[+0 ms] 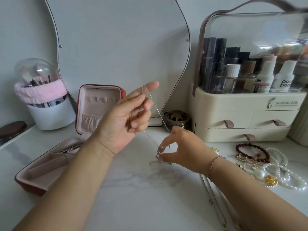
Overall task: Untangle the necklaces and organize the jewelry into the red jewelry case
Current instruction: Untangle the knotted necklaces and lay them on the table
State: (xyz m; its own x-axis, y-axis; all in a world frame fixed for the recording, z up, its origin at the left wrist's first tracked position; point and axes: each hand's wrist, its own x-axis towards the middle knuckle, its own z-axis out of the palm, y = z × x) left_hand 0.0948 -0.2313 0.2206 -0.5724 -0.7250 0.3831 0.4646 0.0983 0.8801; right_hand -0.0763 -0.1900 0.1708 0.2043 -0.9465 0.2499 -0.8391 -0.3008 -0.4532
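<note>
Home vanity: mirror (116, 47), cosmetics organizer (246, 104), makeup brush holder (45, 97), marble-look tabletop (133, 189).

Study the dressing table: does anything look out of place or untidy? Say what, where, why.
Yes: on the right of the table, a heap of jewelry lies loose, pearls, a red bracelet and gold pieces jumbled together, outside the open red case.

table (141, 197): glossy marble | case (100, 104): matt pink lining | chain (160, 112): thin shiny metal
</note>
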